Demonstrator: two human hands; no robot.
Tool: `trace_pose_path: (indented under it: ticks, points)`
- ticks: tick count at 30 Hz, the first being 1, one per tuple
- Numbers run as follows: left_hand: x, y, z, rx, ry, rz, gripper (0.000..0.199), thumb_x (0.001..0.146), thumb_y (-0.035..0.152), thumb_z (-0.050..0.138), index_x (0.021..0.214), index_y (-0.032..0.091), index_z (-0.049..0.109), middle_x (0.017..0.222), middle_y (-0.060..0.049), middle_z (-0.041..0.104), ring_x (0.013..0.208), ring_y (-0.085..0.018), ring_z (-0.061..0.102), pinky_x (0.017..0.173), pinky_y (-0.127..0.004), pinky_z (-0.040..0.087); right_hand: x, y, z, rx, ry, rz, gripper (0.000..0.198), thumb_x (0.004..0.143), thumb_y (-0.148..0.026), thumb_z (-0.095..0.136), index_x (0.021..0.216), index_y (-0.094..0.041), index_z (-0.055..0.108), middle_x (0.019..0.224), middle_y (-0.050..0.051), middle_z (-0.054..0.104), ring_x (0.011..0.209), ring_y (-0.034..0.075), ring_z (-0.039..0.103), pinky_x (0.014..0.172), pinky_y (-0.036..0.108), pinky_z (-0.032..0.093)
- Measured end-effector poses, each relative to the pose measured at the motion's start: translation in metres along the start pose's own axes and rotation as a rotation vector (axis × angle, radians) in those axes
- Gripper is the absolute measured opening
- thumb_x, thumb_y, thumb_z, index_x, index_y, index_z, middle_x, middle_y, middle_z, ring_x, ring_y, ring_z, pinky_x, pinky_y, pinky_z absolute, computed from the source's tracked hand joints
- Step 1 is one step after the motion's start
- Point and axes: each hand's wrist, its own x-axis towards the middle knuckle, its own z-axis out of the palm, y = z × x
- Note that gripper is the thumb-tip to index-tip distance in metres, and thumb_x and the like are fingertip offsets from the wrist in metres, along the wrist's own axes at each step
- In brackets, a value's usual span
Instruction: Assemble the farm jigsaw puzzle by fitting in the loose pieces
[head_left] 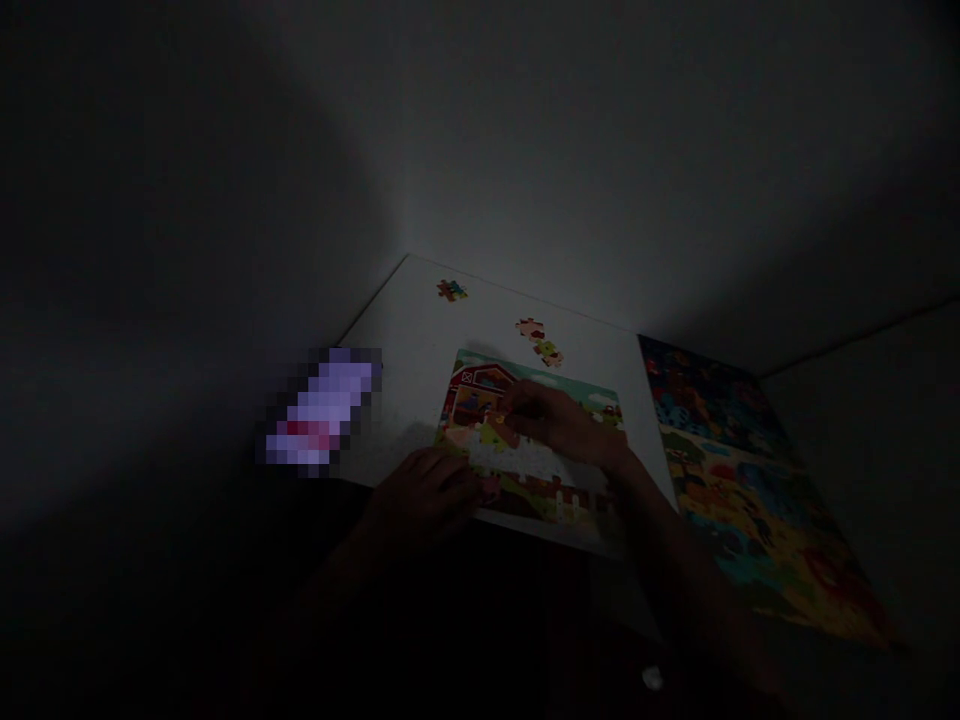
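A partly assembled jigsaw puzzle (pixel 517 505) with a red barn and green field lies on a white table (pixel 382 400). My right hand (pixel 555 420) is over its middle, thumb and fingers pinched on a puzzle piece (pixel 496 433) with yellow-green and brown on it. Dim light blurs exactly where the fingertips meet the piece. At the puzzle's lower left corner rests my left hand (pixel 427 490), its fingers lying loosely over the edge. Close to its fingertips is a pinkish patch of the puzzle.
Beyond the puzzle lie a pinkish piece (pixel 529 328), a green-and-red piece (pixel 549 352) and, farther left, a multicoloured piece (pixel 451 290). A pixelated lit screen (pixel 330 405) is at the table's left edge. Colourful picture sheets (pixel 735 480) are on the right. Walls stand behind the table.
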Motion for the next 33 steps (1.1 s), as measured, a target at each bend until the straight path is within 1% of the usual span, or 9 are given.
trace_pose_path:
  ticks: [4, 7, 9, 11, 15, 17, 20, 25, 33]
  points:
    - [0.002, 0.001, 0.000, -0.003, -0.004, -0.008, 0.016, 0.092, 0.027, 0.057, 0.105, 0.026, 0.067, 0.099, -0.004, 0.068, 0.094, -0.019, 0.061, 0.082, -0.033, 0.048, -0.009, 0.006, 0.025, 0.007, 0.072, 0.029, 0.010, 0.084, -0.027, 0.061, 0.090, -0.020, 0.058, 0.080, -0.001, 0.060, 0.073, 0.014, 0.055, 0.067, 0.027, 0.044]
    - [0.002, 0.001, 0.000, -0.012, -0.008, -0.001, 0.016, 0.092, 0.026, 0.057, 0.105, 0.025, 0.068, 0.100, -0.004, 0.068, 0.095, -0.019, 0.061, 0.083, -0.033, 0.048, -0.013, 0.016, 0.034, 0.052, 0.095, 0.005, 0.012, 0.084, -0.027, 0.062, 0.092, -0.020, 0.058, 0.088, 0.001, 0.062, 0.080, 0.015, 0.057, 0.073, 0.029, 0.046]
    - [0.002, 0.000, 0.000, -0.014, -0.002, 0.000, 0.017, 0.091, 0.025, 0.058, 0.105, 0.025, 0.067, 0.101, -0.004, 0.068, 0.096, -0.020, 0.060, 0.084, -0.034, 0.048, -0.013, 0.023, 0.036, 0.096, 0.120, -0.010, 0.013, 0.084, -0.028, 0.062, 0.094, -0.020, 0.059, 0.093, 0.002, 0.062, 0.086, 0.016, 0.058, 0.077, 0.030, 0.046]
    - [0.002, 0.000, 0.000, -0.017, 0.003, -0.001, 0.018, 0.091, 0.024, 0.059, 0.106, 0.025, 0.067, 0.102, -0.003, 0.068, 0.097, -0.020, 0.060, 0.085, -0.034, 0.048, -0.013, 0.027, 0.036, 0.149, 0.128, -0.011, 0.014, 0.084, -0.028, 0.063, 0.095, -0.021, 0.059, 0.094, 0.002, 0.061, 0.088, 0.016, 0.058, 0.078, 0.030, 0.047]
    - [0.002, 0.001, 0.000, -0.010, 0.004, -0.004, 0.019, 0.091, 0.024, 0.058, 0.107, 0.026, 0.067, 0.102, -0.003, 0.068, 0.098, -0.020, 0.060, 0.084, -0.034, 0.049, -0.014, 0.031, 0.038, 0.207, 0.140, 0.003, 0.015, 0.083, -0.029, 0.065, 0.093, -0.021, 0.058, 0.092, 0.002, 0.060, 0.084, 0.016, 0.057, 0.076, 0.030, 0.047]
    - [0.003, 0.001, 0.000, -0.004, -0.002, -0.007, 0.017, 0.091, 0.024, 0.057, 0.105, 0.026, 0.068, 0.101, -0.004, 0.068, 0.095, -0.020, 0.061, 0.082, -0.034, 0.049, -0.015, 0.032, 0.039, 0.214, 0.154, 0.003, 0.016, 0.083, -0.029, 0.065, 0.095, -0.021, 0.058, 0.092, 0.002, 0.060, 0.085, 0.016, 0.057, 0.075, 0.029, 0.047]
    - [0.003, 0.001, 0.000, -0.006, -0.016, -0.019, 0.016, 0.091, 0.024, 0.058, 0.102, 0.026, 0.068, 0.099, -0.004, 0.068, 0.094, -0.019, 0.061, 0.082, -0.034, 0.050, -0.017, 0.033, 0.040, 0.210, 0.161, 0.001, 0.017, 0.082, -0.027, 0.064, 0.097, -0.022, 0.059, 0.093, 0.002, 0.060, 0.087, 0.016, 0.058, 0.077, 0.030, 0.047]
    - [0.002, 0.001, 0.001, 0.010, -0.023, -0.016, 0.015, 0.089, 0.024, 0.060, 0.102, 0.026, 0.068, 0.101, -0.004, 0.069, 0.095, -0.019, 0.061, 0.083, -0.033, 0.050, -0.020, 0.032, 0.040, 0.189, 0.146, 0.039, 0.015, 0.084, -0.027, 0.061, 0.098, -0.023, 0.057, 0.093, 0.002, 0.061, 0.084, 0.016, 0.058, 0.074, 0.030, 0.046]
    - [0.004, 0.002, 0.001, 0.040, -0.018, -0.030, 0.018, 0.090, 0.026, 0.060, 0.106, 0.026, 0.068, 0.101, -0.003, 0.069, 0.096, -0.019, 0.062, 0.084, -0.033, 0.049, -0.022, 0.032, 0.040, 0.079, 0.137, 0.012, 0.014, 0.084, -0.023, 0.058, 0.098, -0.023, 0.058, 0.094, 0.002, 0.062, 0.080, 0.015, 0.058, 0.069, 0.028, 0.044]
